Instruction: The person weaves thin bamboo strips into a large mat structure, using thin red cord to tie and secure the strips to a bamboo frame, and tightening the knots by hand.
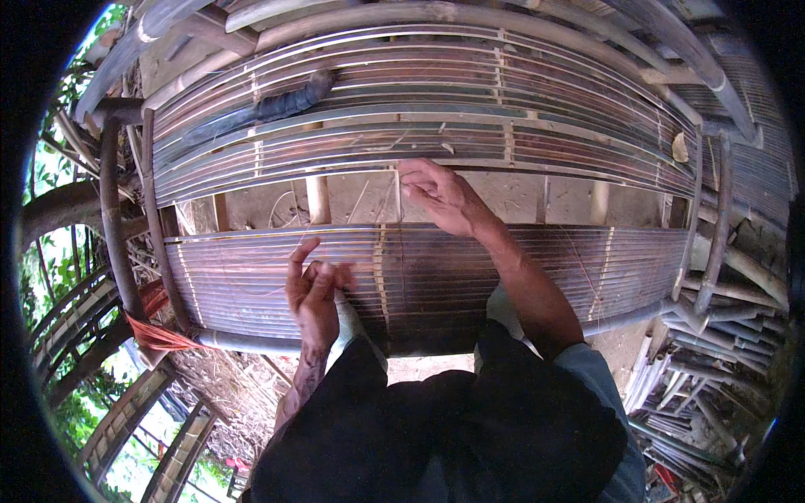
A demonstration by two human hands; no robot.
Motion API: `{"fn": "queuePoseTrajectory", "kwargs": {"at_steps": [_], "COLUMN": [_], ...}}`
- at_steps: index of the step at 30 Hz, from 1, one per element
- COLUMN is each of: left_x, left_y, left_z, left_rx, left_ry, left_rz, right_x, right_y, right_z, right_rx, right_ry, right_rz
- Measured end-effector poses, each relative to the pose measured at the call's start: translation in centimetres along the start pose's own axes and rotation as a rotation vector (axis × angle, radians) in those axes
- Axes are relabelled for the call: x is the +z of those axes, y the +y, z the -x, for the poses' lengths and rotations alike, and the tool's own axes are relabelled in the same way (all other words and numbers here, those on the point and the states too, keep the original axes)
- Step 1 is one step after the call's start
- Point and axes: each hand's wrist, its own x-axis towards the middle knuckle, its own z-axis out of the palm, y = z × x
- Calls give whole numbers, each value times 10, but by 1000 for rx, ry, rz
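A bench-like panel of thin bamboo slats [495, 264] lies across my lap side, with a second slatted section [587, 138] beyond a gap. My right hand [444, 197] reaches over that gap, its fingertips bent around the upper end of a narrow pale strip [399, 201] at the near edge of the far section. The strip runs down toward the near slats. Over the near slats, left of centre, my left hand [314, 285] is raised with its index finger apart from the bent thumb. Its other fingers are partly hidden and blurred; nothing shows in it.
A dark curved tool [281, 105] lies on the far slats at the left. Bamboo poles [708, 67] frame the panel. Orange-red cord [159, 323] is tied at the left corner, and cut bamboo pieces [696, 386] are stacked at the lower right. A dry leaf [679, 148] rests far right.
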Motion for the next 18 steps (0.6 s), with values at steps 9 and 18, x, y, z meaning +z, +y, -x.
{"fn": "queuePoseTrajectory", "kwargs": {"at_steps": [9, 18], "left_x": [-37, -31], "left_y": [3, 11], "left_z": [28, 39], "left_rx": [-250, -435], "left_ry": [54, -326], "left_rz": [-469, -805], "right_x": [14, 9], "right_y": [31, 35], "right_z": [-2, -6], "right_rx": [244, 316], "right_ry": [-137, -319], "right_rz": [190, 229]}}
